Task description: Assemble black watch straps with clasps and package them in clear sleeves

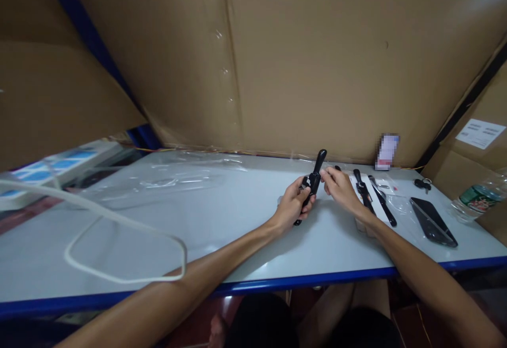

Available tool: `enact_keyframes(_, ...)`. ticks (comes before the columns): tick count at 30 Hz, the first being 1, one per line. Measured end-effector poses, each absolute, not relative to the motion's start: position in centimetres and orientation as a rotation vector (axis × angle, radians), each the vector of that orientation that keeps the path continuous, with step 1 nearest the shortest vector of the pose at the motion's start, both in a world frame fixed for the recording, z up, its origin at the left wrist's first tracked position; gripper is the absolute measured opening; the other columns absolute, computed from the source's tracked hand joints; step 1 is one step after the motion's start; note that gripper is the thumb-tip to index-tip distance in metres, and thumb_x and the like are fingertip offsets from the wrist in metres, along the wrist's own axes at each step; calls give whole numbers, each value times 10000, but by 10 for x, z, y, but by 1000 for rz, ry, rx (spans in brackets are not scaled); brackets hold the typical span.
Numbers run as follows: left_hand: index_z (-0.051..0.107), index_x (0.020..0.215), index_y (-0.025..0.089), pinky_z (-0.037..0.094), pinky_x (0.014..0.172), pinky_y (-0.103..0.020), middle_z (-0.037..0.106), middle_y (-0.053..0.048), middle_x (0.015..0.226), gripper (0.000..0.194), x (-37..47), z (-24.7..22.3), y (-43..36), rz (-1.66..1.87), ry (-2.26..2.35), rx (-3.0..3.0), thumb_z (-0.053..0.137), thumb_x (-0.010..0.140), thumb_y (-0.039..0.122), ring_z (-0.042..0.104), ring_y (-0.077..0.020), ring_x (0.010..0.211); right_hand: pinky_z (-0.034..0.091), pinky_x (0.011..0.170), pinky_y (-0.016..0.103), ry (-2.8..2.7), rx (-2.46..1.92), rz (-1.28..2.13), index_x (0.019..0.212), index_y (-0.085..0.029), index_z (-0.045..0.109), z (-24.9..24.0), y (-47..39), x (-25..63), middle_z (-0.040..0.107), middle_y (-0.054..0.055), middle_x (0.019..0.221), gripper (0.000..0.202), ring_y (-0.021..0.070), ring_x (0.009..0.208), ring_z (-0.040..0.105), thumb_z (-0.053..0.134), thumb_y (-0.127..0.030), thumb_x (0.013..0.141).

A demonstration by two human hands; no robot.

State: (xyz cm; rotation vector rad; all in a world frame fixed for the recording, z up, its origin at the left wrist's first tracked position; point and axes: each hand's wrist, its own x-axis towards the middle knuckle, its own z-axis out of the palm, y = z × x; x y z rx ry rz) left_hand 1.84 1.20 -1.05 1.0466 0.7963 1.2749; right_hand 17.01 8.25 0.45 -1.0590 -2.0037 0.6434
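A black handled tool [320, 163] is held tilted above the grey table, its upper handle pointing up and away. My left hand [293, 204] is closed around its middle, with the thumb on top. Beside the upper handle is my right hand [336, 185], its fingers bent together at the tool's right side; whether they grip a part of it is hidden. Just right of that hand, another black tool [363, 189] lies on a white box [379, 204], next to a further black handled piece [386, 205].
On the right are a dark phone [433, 221], keys [423, 184] and a plastic bottle [477, 200]. A lit phone [386, 151] leans on the cardboard wall [309, 63]. Clear plastic film [186, 171] lies at the back left. A white cable [127, 221] loops across the left.
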Motion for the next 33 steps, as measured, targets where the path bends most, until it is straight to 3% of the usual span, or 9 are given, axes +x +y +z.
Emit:
enact_keyframes(5, 498, 1047, 213, 182, 364, -144, 510, 49, 666, 260, 17, -12, 13, 1281, 787, 1049, 611, 835, 316, 324, -42, 416, 344, 548, 251, -2003, -1013, 708, 700, -210, 502, 4, 82, 170, 503, -39, 507, 415, 120, 494, 470, 414, -527, 952)
enact_keyframes(10, 475, 999, 227, 183, 350, -141, 522, 54, 659, 254, 16, -13, 14, 1333, 783, 1051, 617, 825, 346, 325, -42, 401, 281, 405, 219, -1923, -888, 1216, 752, -209, 503, 7, 81, 168, 538, -57, 565, 282, 76, 397, 390, 548, -471, 846)
enact_keyframes(14, 459, 1014, 234, 179, 343, -139, 528, 61, 643, 285, 15, -13, 16, 1334, 782, 1072, 616, 817, 368, 309, -43, 388, 265, 370, 207, -1851, -879, 1385, 746, -201, 514, 10, 80, 168, 543, -58, 579, 269, 66, 384, 400, 604, -450, 791)
enact_keyframes(20, 462, 1005, 231, 181, 352, -143, 533, 61, 644, 316, 17, -10, 18, 1332, 789, 1025, 652, 783, 351, 322, -46, 397, 273, 393, 211, -1856, -854, 1259, 682, -209, 465, 3, 79, 165, 543, -45, 574, 337, 66, 399, 394, 584, -492, 823)
enact_keyframes(26, 501, 989, 215, 260, 378, -166, 547, 31, 687, 300, 18, -9, 21, 1274, 788, 1007, 667, 760, 314, 452, -80, 465, 290, 421, 228, -1800, -887, 1095, 674, -215, 468, -10, 83, 163, 546, -27, 575, 374, 87, 424, 396, 554, -537, 844)
enact_keyframes(33, 437, 868, 223, 111, 387, -159, 367, 100, 576, 309, 20, -8, 22, 1224, 863, 970, 658, 810, 430, 259, -33, 385, 279, 411, 237, -1813, -879, 1063, 677, -224, 484, -13, 85, 162, 515, -32, 564, 433, 98, 419, 387, 549, -623, 831)
